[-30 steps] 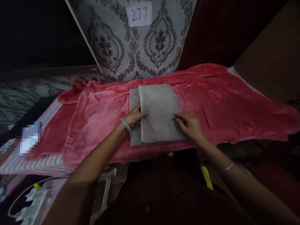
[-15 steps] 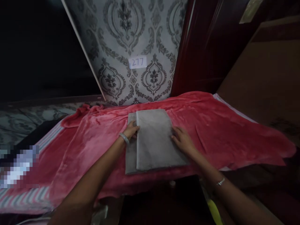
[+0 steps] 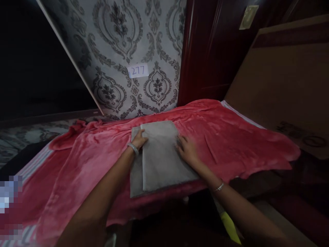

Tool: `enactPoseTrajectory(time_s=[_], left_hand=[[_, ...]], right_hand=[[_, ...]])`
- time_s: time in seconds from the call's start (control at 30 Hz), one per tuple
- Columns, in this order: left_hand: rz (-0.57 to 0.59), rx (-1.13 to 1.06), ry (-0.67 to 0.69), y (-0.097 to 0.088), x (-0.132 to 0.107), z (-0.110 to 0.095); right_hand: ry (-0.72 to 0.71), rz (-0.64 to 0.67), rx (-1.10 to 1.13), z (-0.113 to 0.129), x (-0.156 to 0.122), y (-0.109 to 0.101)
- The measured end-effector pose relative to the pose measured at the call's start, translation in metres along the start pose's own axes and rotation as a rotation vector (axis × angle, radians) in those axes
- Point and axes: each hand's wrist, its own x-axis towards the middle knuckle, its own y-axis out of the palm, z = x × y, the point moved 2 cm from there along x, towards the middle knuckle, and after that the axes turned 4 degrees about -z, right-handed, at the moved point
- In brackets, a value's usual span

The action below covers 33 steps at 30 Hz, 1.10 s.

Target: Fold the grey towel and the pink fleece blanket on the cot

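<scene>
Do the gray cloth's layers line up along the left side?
No, the gray cloth shows its lower layer past the upper one's left edge.

The left forearm (image 3: 102,190) slants toward one o'clock, its hand (image 3: 138,140) palm down, thumb (image 3: 144,139) toward three. The right forearm (image 3: 232,204) angles toward ten, its hand (image 3: 188,151) lowered, fingers (image 3: 183,141) loosely bent.
</scene>
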Motion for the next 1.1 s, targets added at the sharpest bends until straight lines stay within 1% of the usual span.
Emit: enactPoseTrajectory(time_s=[0.07,0.13,0.23,0.3,0.33,0.4,0.47,0.53,0.6,0.63,0.67,0.7,0.73,0.8,0.83,0.87,0.9,1.0,1.03,1.1], left_hand=[[0.026,-0.005,-0.077,-0.005,-0.022,0.003],[0.109,-0.043,-0.137,-0.012,-0.053,0.009],[0.265,-0.091,-0.167,-0.018,-0.099,0.02],[0.324,-0.133,-0.176,-0.018,-0.122,0.026],[0.332,-0.171,-0.174,-0.016,-0.129,0.027],[0.326,-0.264,-0.158,-0.011,-0.135,0.024],[0.317,-0.322,-0.144,-0.004,-0.134,0.015],[0.311,-0.34,-0.131,0.004,-0.13,0.001],[0.311,-0.345,-0.11,0.01,-0.127,-0.014],[0.313,-0.347,-0.096,0.012,-0.126,-0.021],[0.315,-0.349,-0.081,0.014,-0.125,-0.025],[0.316,-0.347,-0.065,0.014,-0.124,-0.028],[0.313,-0.344,-0.052,0.014,-0.124,-0.029],[0.3,-0.33,-0.041,0.011,-0.127,-0.021],[0.291,-0.318,-0.049,0.009,-0.129,-0.014],[0.285,-0.301,-0.071,0.007,-0.131,-0.005],[0.279,-0.281,-0.102,0.005,-0.135,0.005],[0.271,-0.247,-0.185,0.0,-0.143,0.03],[0.274,-0.253,-0.196,-0.002,-0.144,0.034],[0.284,-0.275,-0.212,-0.004,-0.142,0.036]], right_hand=[[-0.173,-0.033,0.096,0.018,-0.024,-0.012],[-0.29,0.004,0.185,0.034,-0.048,-0.021],[-0.342,0.088,0.235,0.05,-0.077,-0.026],[-0.349,0.112,0.237,0.054,-0.09,-0.028],[-0.353,0.107,0.24,0.056,-0.096,-0.03],[-0.372,0.083,0.256,0.061,-0.109,-0.034],[-0.423,0.069,0.283,0.069,-0.121,-0.037],[-0.505,0.109,0.293,0.079,-0.133,-0.037],[-0.557,0.195,0.255,0.088,-0.139,-0.032],[-0.551,0.243,0.212,0.091,-0.14,-0.028],[-0.515,0.287,0.155,0.092,-0.139,-0.024],[-0.442,0.323,0.085,0.091,-0.136,-0.021],[-0.338,0.35,0.006,0.088,-0.131,-0.018],[-0.1,0.382,-0.161,0.077,-0.123,-0.017],[-0.003,0.391,-0.23,0.071,-0.12,-0.019],[0.064,0.399,-0.281,0.065,-0.118,-0.021],[0.099,0.409,-0.315,0.06,-0.118,-0.023],[0.111,0.444,-0.35,0.05,-0.121,-0.025],[0.112,0.449,-0.353,0.049,-0.123,-0.025],[0.118,0.444,-0.352,0.048,-0.126,-0.022]])
